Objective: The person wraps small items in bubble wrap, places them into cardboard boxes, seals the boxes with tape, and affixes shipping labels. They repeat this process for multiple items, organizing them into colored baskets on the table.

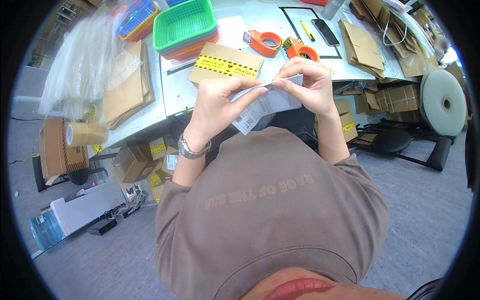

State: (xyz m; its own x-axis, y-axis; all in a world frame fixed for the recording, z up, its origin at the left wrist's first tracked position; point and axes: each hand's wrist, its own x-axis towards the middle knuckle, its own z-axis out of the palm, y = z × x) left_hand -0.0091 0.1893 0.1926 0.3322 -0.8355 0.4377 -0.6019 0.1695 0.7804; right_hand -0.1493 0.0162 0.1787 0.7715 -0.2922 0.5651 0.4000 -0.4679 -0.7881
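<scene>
Both my hands pinch the upper edge of a printed paper label sheet (258,107) between thumbs and forefingers, in front of my chest. My left hand (225,97), with a metal watch on its wrist, grips it at the left; my right hand (309,84) grips it just to the right, the fingertips nearly touching. The sheet bears small print and codes and hangs down partly folded. Just beyond my left hand a closed cardboard box (228,62) with yellow-black fragile tape lies on the white table (176,99). Two orange tape dispensers (268,43) lie beyond my hands, partly overlapped by my right hand.
Stacked plastic baskets (185,26) stand behind the box. Flattened cardboard boxes lie left (125,90) and right (362,48). A yellow utility knife (307,30) and a smartphone (325,32) lie at the back. Bubble wrap (80,63) and tape rolls (86,134) are at far left.
</scene>
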